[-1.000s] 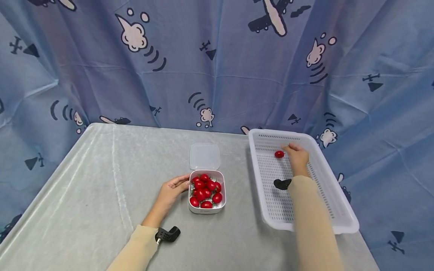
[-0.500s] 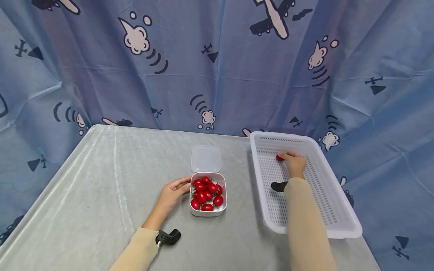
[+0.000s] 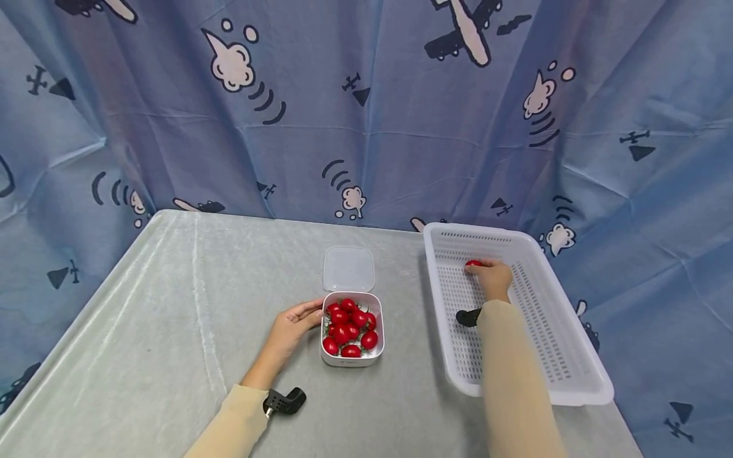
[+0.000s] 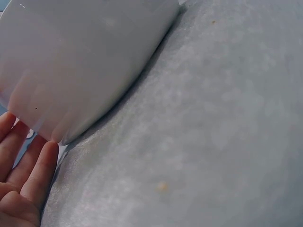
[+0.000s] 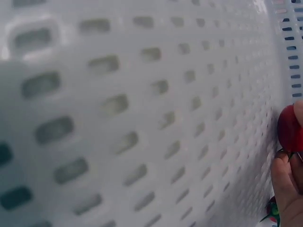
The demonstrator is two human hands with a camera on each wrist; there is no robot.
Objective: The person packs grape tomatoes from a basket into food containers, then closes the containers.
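Observation:
In the head view, my right hand (image 3: 494, 278) is inside the white slotted basket (image 3: 572, 375) and pinches a red cherry tomato (image 3: 473, 263). The right wrist view has that cherry tomato (image 5: 288, 128) between thumb and fingers, close to the basket floor. Below the fingers there, part of another red thing with green leaves (image 5: 272, 210) shows, mostly hidden. My left hand (image 3: 291, 327) rests its fingertips against the left side of a small white box (image 3: 350, 362). Several cherry tomatoes (image 3: 351, 333) with green stems lie in the box. In the left wrist view, the extended fingers (image 4: 42, 172) touch the box wall (image 4: 90, 61).
Behind the box, a translucent square lid (image 3: 349, 268) lies flat on the grey cloth-covered table (image 3: 143, 318). A blue patterned curtain (image 3: 298, 114) hangs behind the table and down its right side. The basket stands at the table's right edge.
My right hand has moved slightly left and down onto the cherry tomato, and its fingers have closed around it. The left hand and the box stay together, with only a slight camera shift.

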